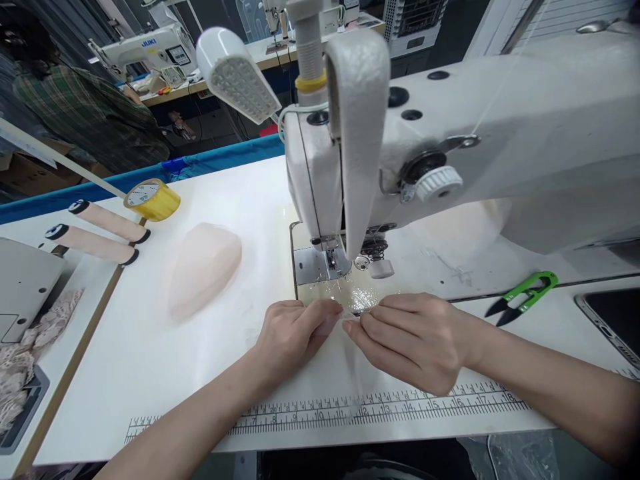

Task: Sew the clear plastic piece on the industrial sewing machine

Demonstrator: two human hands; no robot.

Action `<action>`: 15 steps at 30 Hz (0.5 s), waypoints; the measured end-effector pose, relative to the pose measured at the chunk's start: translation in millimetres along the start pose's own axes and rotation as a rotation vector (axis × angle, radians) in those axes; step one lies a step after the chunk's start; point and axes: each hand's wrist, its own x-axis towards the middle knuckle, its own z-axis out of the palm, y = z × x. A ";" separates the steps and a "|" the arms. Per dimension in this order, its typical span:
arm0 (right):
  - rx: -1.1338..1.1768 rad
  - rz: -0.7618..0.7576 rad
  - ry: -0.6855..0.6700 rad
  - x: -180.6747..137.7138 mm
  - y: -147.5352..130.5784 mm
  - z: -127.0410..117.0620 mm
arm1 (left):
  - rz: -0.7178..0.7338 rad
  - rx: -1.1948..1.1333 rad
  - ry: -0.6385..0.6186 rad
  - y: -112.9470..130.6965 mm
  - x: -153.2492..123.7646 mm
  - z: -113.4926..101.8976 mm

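My left hand (295, 333) and my right hand (415, 340) meet just in front of a white sewing machine's (365, 147) needle plate (315, 265). Both are closed, fingertips pinching a thin, see-through strip (349, 316) between them. The strip's faint tail seems to hang toward the table edge; its exact kind is hard to make out. Behind the fingertips, the presser foot (331, 260) sits over the metal plate. A pale pink, sheer cup-shaped piece (207, 267) lies to the left of my left hand. Another pale piece (460, 223) rests beneath the machine arm.
Green thread snips (525, 297) and a phone (615, 317) lie right. Thread cones (110, 222) and yellow tape (159, 202) stand left, near lace fabric (55, 313). A printed ruler (320, 413) runs along the front edge. Beyond, a person in a checked shirt (90, 120) sits near another machine (150, 52).
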 end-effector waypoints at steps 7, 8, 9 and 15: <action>-0.042 -0.053 0.030 3.1 -0.9 3.3 | -0.040 -0.009 -0.030 -0.9 -1.7 -0.7; -0.039 -0.057 0.025 3.3 -0.7 3.1 | -0.058 -0.018 -0.037 -0.4 -1.8 -1.0; -0.036 -0.062 0.021 3.4 -0.6 2.8 | -0.075 -0.029 -0.048 0.2 -1.8 -1.3; -0.073 -0.115 0.053 4.1 -0.9 0.0 | -0.137 -0.070 -0.076 5.4 -1.8 -2.9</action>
